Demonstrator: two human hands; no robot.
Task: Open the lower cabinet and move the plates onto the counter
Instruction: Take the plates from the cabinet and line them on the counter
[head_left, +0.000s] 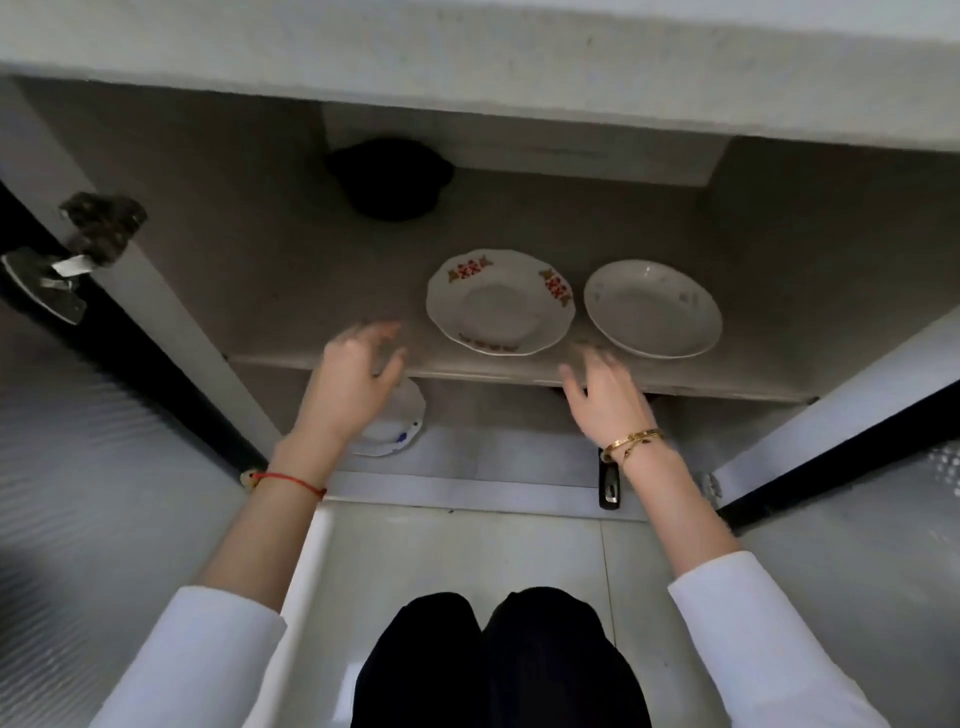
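The lower cabinet stands open, and its shelf (311, 291) carries two plates side by side. The left one is a white plate with red and gold patterns (500, 301); the right one is a plainer white plate (652, 308). A third plate with a blue mark (390, 431) lies on the cabinet floor below, partly hidden by my left hand (353, 379). That hand hovers at the shelf's front edge, left of the patterned plate, fingers spread and blurred. My right hand (605, 395) is at the shelf edge between and below the two plates, fingers apart, holding nothing.
A black pot (387, 176) sits at the back of the shelf. The counter edge (467, 57) overhangs the top. Both cabinet doors (104, 467) (857, 493) swing open to left and right, with a metal hinge (47, 280) on the left. My knees are below.
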